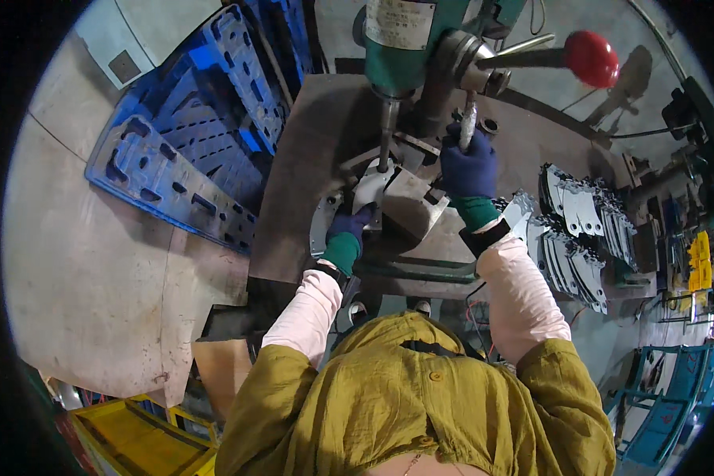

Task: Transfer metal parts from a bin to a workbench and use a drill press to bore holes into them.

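Note:
A green drill press stands over the workbench, its spindle reaching down to a pale curved metal plate. My left hand, in a dark blue glove, grips the near end of that plate, fingers closed at its edge. Whether the tip touches the metal, I cannot tell. Another curved plate with small holes lies just left of my left hand. My gloved right hand is wrapped round a feed lever of the press, which has a pale wrapped grip. Beside the spindle sits a grey angled metal block.
Several curved plates lie in stacks on the bench's right side, with more plates nearer me. A lever with a red knob juts out at upper right. Blue plastic pallets stand left of the bench.

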The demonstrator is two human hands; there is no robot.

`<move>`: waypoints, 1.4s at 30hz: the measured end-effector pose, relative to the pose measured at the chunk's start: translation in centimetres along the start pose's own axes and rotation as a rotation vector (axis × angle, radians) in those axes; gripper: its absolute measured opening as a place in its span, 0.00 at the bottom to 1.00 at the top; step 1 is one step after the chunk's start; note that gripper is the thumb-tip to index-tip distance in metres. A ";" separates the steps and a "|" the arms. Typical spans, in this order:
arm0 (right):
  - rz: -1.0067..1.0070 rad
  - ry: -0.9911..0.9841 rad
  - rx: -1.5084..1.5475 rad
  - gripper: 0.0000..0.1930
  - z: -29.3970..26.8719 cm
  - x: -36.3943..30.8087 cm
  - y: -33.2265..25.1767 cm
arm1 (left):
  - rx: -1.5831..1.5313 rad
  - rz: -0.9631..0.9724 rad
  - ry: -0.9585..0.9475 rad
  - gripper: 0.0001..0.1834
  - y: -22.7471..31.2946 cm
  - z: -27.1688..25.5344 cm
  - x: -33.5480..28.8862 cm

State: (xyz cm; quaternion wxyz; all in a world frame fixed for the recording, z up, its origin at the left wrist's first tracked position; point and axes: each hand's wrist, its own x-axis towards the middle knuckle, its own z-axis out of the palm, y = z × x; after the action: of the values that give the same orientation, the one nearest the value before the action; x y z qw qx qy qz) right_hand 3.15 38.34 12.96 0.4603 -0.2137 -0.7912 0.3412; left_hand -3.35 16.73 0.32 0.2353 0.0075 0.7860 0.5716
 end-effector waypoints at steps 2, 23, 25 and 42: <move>0.032 -0.054 0.027 0.14 -0.3 0.2 -1.0 | -0.034 -0.044 -0.027 0.41 0.3 -0.7 -0.3; -0.394 0.128 -0.363 0.12 0.5 2.1 2.4 | -0.175 -0.164 -0.128 0.33 0.4 -1.6 -0.1; -0.394 0.125 -0.384 0.15 0.6 5.3 7.7 | -0.011 -0.128 -0.100 0.34 0.9 -1.5 0.1; -0.142 -0.188 -0.075 0.11 0.2 3.5 4.1 | 0.021 -0.111 -0.032 0.40 -0.6 -1.2 0.7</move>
State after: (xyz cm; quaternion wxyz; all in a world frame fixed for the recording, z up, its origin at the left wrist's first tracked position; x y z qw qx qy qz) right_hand 1.44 43.30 11.92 0.3991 -0.1411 -0.8562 0.2963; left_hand -4.30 15.69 -0.19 0.2792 -0.0242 0.7873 0.5492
